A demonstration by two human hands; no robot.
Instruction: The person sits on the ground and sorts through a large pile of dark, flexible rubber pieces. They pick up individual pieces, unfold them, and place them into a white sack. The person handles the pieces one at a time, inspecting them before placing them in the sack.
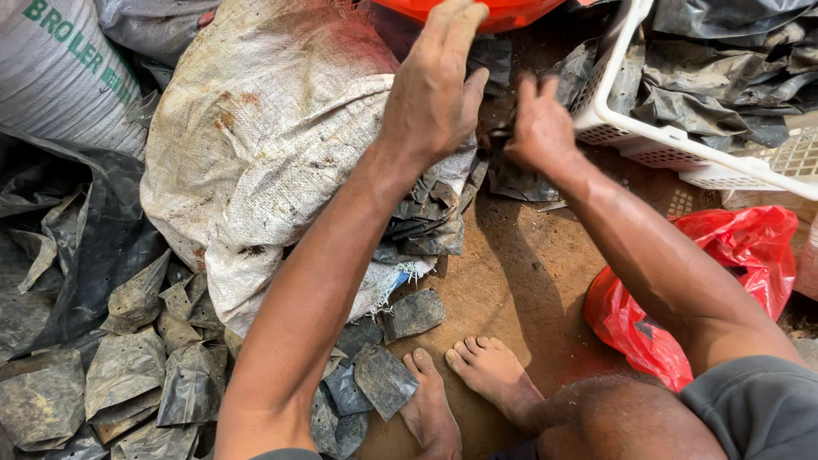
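Note:
My left hand (436, 85) reaches forward over a dirty white woven sack (264, 145), fingers spread and holding nothing that I can see. My right hand (538, 128) is closed on a dark, soil-stained black plastic bag piece (503, 136) next to the corner of a white plastic crate (635, 136). More crumpled black plastic bags (426, 217) spill from the sack's mouth below my left wrist. My bare feet (464, 383) rest on the brown earth.
The white crate holds flattened black plastic bags (724, 77). A red plastic bag (682, 281) lies at the right. Several muddy black bags (128, 375) pile at lower left. A printed white sack (60, 68) sits top left, an orange basin (503, 13) at top.

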